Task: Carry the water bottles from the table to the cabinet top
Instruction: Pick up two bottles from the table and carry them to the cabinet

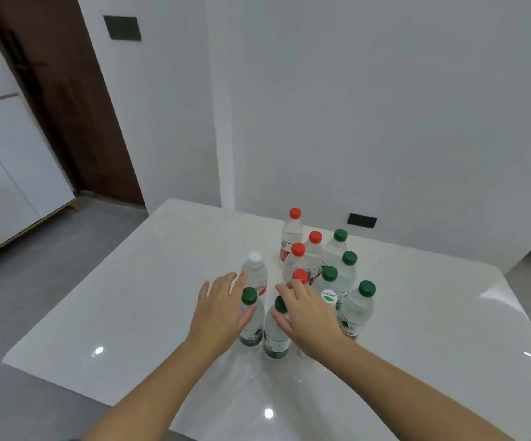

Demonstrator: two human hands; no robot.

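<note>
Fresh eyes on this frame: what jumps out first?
A tight cluster of upright water bottles stands on the white table: red caps at the back, green caps at the right and front, and one white-capped bottle on the left. The left hand and right hand, both open, reach toward the two nearest green-capped bottles. A white cabinet stands far left.

Soft even brightness, ceiling-light glare spots on glossy table (433, 313), wide-angle bowing.
</note>
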